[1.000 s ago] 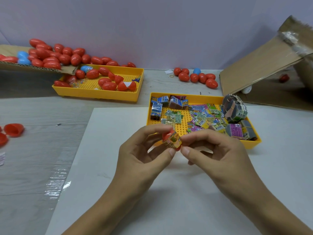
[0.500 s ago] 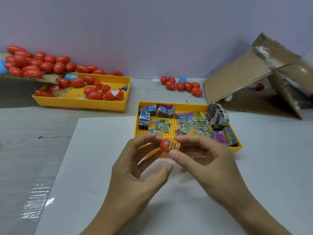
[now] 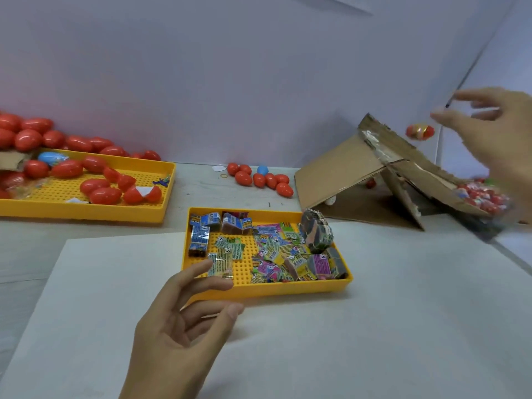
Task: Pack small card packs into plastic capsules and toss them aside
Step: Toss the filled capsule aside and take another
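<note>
Above the cardboard ramp (image 3: 342, 171), your right hand (image 3: 501, 131) is hanging high at the right edge, blurred, with its fingers spread straight and gripping nothing. Just left of that hand, the filled red capsule (image 3: 419, 131) is floating in mid-air over the ramp's upper edge, touching neither hand nor cardboard. Half a second ago you were pinching that capsule between both hands right in front of the near yellow tray (image 3: 267, 292); now it is out of your grasp and both hands are apart. Your left hand (image 3: 184, 326) is hovering at the tray's front left corner, palm turned inward, its fingers loosely extended and its thumb reaching toward the tray's front wall, holding nothing. Inside that tray, the loose card packs (image 3: 276, 254) are lying scattered as before, with a bundled stack (image 3: 316, 234) leaning at the tray's right end. Beyond the ramp's right slope, a heap of finished capsules (image 3: 483, 197) is showing, blurred. Behind the near tray to the left, the far yellow tray (image 3: 86, 214) is holding red capsule halves, and a small cluster of red capsules (image 3: 259, 180) is sitting between the ramp and that far tray.
</note>
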Motion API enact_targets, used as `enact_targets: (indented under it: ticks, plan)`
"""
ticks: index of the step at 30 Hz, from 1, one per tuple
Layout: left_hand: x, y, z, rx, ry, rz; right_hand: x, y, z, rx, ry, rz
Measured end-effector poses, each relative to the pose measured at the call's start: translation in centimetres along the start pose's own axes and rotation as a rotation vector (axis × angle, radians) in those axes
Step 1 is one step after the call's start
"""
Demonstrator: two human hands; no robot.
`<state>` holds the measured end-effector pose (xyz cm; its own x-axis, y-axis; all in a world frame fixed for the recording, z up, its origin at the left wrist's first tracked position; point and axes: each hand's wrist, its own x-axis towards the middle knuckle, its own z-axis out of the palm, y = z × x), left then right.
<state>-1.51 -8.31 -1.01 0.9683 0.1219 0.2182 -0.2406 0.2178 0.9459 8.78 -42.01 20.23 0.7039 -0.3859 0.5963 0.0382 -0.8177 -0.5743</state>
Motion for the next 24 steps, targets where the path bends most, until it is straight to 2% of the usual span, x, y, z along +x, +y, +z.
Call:
enact_targets:
  ticks: [3,4,7,9,11,16,19,24]
  plan:
    - [0.1,-0.1,-0.1,0.0,0.008,-0.021,-2.4,-0.5,1.0,0.462,0.059,0.262]
    - [0.1,-0.2,-0.1,0.002,0.008,-0.026,-4.2,-0.9,1.8,0.575,0.023,0.321]
    - [0.1,-0.2,-0.2,0.012,-0.014,-0.033,-12.2,-2.5,5.5,0.856,-0.267,0.441]
    - [0.2,-0.2,-0.2,0.02,-0.031,-0.028,-18.2,-4.1,8.5,0.962,-0.519,0.524]
    - [0.2,-0.1,-0.1,0.041,-0.043,-0.007,-22.9,-5.6,11.2,1.067,-0.674,0.545]
    - [0.1,0.6,-0.2,0.108,-0.081,0.018,-26.4,-6.1,13.6,1.097,-0.727,0.38]
    - [0.1,0.7,-0.8,0.149,-0.073,0.025,-26.2,-5.7,13.8,1.128,-0.728,0.423]
    - [3.5,2.0,-2.2,0.198,0.102,0.047,-26.0,-5.9,14.4,1.123,-0.795,0.407]
